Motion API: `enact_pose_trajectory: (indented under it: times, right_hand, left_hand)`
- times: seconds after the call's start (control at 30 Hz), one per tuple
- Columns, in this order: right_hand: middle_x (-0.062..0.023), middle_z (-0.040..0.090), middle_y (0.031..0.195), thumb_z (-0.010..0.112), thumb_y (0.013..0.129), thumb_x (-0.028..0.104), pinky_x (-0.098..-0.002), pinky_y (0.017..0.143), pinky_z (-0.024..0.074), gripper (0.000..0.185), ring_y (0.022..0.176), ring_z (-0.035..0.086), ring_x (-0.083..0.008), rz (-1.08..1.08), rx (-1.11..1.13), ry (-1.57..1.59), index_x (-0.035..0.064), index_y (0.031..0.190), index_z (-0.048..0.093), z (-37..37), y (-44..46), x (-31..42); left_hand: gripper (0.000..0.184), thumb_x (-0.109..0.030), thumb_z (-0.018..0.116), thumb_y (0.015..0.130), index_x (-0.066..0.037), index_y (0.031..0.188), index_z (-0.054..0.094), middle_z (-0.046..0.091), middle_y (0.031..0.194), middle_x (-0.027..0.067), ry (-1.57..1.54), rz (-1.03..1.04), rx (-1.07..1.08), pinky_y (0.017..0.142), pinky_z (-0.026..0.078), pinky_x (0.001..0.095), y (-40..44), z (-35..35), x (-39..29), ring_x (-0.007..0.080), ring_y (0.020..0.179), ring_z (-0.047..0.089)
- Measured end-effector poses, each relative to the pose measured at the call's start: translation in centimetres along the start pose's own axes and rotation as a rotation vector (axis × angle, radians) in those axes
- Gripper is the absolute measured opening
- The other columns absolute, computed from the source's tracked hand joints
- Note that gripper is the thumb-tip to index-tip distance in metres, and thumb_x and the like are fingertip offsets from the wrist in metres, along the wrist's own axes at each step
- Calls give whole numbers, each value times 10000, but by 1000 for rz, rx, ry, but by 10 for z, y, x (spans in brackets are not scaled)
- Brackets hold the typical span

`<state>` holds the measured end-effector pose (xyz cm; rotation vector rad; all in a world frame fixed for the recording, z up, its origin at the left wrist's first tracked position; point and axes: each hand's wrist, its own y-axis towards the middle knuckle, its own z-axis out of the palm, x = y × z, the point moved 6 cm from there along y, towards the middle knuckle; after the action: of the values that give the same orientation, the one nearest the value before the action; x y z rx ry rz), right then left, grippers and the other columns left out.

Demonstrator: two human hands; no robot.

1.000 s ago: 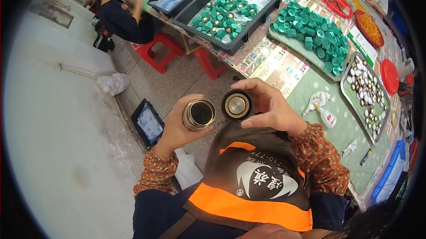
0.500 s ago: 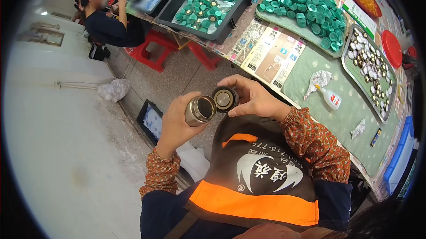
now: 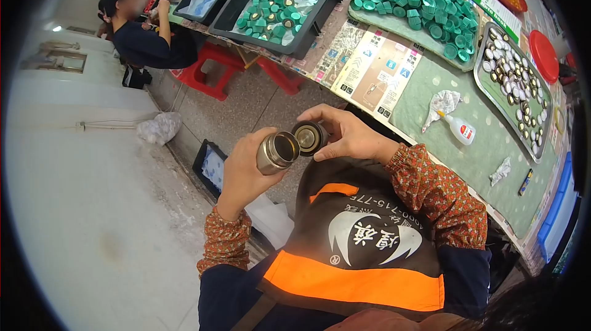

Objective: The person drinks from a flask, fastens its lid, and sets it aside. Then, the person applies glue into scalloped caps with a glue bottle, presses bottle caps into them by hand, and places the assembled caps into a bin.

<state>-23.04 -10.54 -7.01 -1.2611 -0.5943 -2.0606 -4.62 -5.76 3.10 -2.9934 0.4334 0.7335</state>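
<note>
My left hand (image 3: 245,171) is wrapped round an open metal flask (image 3: 274,155), its mouth facing up toward me. Between the fingers and thumb of my right hand (image 3: 352,134) is a dark round lid (image 3: 309,138), with its inner side and metal centre showing. The lid's edge is right beside the flask's rim; whether they touch I cannot tell. Both are held above my lap, over a dark apron (image 3: 363,220) with an orange band.
Green caps (image 3: 425,5) fill a tray beyond my right hand. Further items are a black bin (image 3: 314,35), a metal tray (image 3: 477,66) of small round pieces, a glue bottle (image 3: 460,130), a marker (image 3: 526,182) and red stools (image 3: 212,71). Another person (image 3: 138,35) sits at the far left.
The flask and lid have come closer together, and the flask has tilted toward the lid. The table and the other person have shifted up and left in view.
</note>
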Motion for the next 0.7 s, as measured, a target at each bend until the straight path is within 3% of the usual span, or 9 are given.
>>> enact_pose_trajectory:
  times: [0.7]
  right_hand:
    - [-64,593,1326,795,791,-92,-354,1035,515,726,1248,586,-173,26,15,51,56,1427,476,4,3,-5]
  left_hand:
    - [750,-176,919,651,-127,1325,592,679,1233,118,27,9,-2,980,523,408,0,-1,4,324,1135,667]
